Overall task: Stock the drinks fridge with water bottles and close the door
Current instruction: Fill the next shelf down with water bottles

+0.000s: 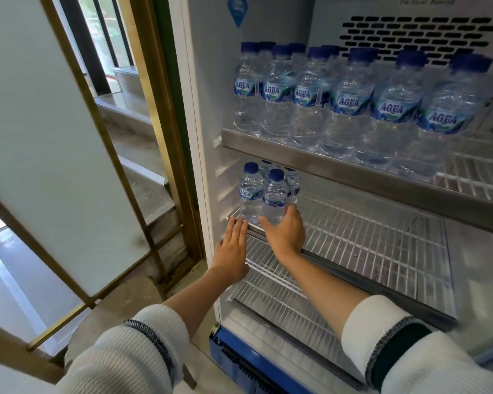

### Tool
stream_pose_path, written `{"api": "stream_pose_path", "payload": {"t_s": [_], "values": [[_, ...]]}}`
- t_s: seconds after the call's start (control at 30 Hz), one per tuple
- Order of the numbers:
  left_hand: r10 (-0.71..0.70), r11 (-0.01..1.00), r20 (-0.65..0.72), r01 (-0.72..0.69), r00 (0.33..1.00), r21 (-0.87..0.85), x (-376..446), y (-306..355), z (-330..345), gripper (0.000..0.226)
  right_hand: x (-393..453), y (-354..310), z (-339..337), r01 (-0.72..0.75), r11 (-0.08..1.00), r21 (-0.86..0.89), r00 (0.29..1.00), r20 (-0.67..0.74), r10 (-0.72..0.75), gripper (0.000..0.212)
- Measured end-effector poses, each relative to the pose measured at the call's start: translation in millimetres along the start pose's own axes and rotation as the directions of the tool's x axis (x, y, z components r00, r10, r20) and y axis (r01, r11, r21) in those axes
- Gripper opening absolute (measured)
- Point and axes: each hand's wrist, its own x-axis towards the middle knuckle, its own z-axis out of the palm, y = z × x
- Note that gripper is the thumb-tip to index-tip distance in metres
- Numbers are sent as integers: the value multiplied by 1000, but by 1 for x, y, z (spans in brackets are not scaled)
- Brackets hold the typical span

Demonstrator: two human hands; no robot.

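Now, nearest: two white ribbed knit sleeves, bare forearms reaching into the open white drinks fridge [199, 115]. Left hand [232, 245] flat, fingers straight and together, tips touching the front edge of the middle white wire shelf [382, 240] at its left corner, holding nothing. Right hand [285, 233] is curled round the base of a small clear plastic water bottle with blue cap [275, 196], which stands upright at the shelf's front left corner, just beside a second like bottle [251, 191]; two more sit behind them, partly hidden. Rest of this shelf is bare wire toward the right edge and back. Lower wire shelf [271, 285] beneath the forearms shows no bottles.

Further back and up: top shelf with steel front lip [339, 163] carries rows of larger clear blue-capped AQUA bottles [350, 100], packed from the left edge almost to the right. Vent grille [416, 38] on the back wall.

Step judged: seating the held bottle. Do it well: push it square against its neighbour, base flat across the wires so it doesn't tip, release straight back, don't nudge the row. Door not in view; closing not yet done.
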Motion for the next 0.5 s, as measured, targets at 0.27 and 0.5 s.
{"api": "stream_pose_path", "payload": {"t_s": [0.27,0.5], "values": [[-10,1000,13,10,1000,-14,2,1,0,110,1,-1,-6,4,1000,18,1000,20,-4,70],[-6,1000,20,6,1000,10,2,-1,0,107,2,-3,-3,-33,997,66,999,18,32,58]]}}
